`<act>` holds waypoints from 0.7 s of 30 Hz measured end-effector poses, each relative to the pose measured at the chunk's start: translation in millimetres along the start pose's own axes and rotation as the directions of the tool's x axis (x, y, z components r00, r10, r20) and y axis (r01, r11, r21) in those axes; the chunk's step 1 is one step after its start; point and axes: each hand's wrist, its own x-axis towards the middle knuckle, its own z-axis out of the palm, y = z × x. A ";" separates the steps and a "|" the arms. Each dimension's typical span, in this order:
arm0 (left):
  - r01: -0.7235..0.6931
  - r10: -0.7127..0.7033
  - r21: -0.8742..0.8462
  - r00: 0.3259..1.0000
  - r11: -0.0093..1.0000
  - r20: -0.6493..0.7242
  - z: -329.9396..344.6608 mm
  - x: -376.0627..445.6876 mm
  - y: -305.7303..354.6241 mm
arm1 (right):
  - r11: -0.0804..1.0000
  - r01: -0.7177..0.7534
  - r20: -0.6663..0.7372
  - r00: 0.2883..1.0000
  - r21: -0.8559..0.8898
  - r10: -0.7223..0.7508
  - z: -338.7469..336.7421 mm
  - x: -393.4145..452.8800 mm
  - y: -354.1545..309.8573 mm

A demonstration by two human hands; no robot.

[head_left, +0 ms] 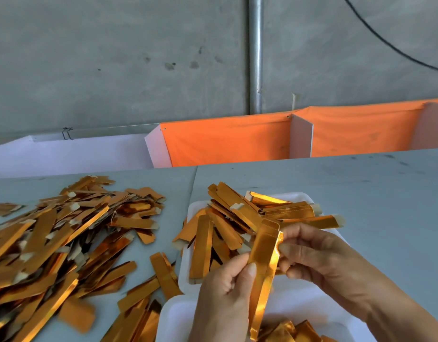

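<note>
no legible text, labels or numbers

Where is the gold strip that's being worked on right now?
Head view, lower centre-right: the gold strip is pinched between the left hand and right hand, above the white tray of strips, right of the loose pile.

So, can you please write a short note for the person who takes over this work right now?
Left hand: pinches the gold strip low on its left edge.
Right hand: pinches the strip's right edge, higher up.
The strip is partly folded and held nearly upright over the white trays.
Done: a heap of gold pieces, seemingly folded, lies in the far tray, and a few lie in the near tray.
Left: finish this strip, then work through the big loose pile on the table.
</note>
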 end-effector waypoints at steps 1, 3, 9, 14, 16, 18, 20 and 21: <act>0.005 -0.005 0.004 1.000 1.000 0.006 0.1 -0.3 1.7 | 1.000 0.006 -0.010 1.000 -0.012 -0.007 -0.6 0.6 0.2; -0.002 0.002 0.009 1.000 1.000 0.019 0.6 -0.8 1.1 | 0.999 0.018 -0.022 1.000 -0.032 -0.019 -1.0 1.0 0.5; 0.044 -0.036 -0.072 0.994 0.996 0.104 -0.5 -1.5 -1.0 | 0.997 0.077 0.044 0.996 -0.013 -0.076 -1.8 -0.7 -0.3; 0.088 -0.067 -0.163 0.989 0.983 0.129 1.1 -1.1 2.5 | 0.995 0.096 0.054 0.994 -0.022 -0.095 -3.2 -0.7 -0.1; 0.040 -0.021 -0.148 0.992 0.988 0.128 2.7 -2.2 5.5 | 0.995 0.095 0.052 0.994 -0.028 -0.093 -2.5 -0.5 -0.4; -0.027 0.040 -0.090 0.990 0.996 0.138 4.2 -5.1 9.4 | 0.994 0.098 0.041 0.995 -0.047 -0.096 -2.3 -0.6 -0.8; -0.097 0.096 -0.002 0.990 0.995 0.106 5.8 -5.4 5.9 | 0.994 0.094 0.036 0.995 -0.058 -0.092 -2.4 -1.3 -1.1; -0.116 0.112 0.043 0.990 0.992 0.082 6.9 -5.2 4.2 | 0.994 0.089 0.036 0.996 -0.058 -0.087 -1.9 -1.7 -2.0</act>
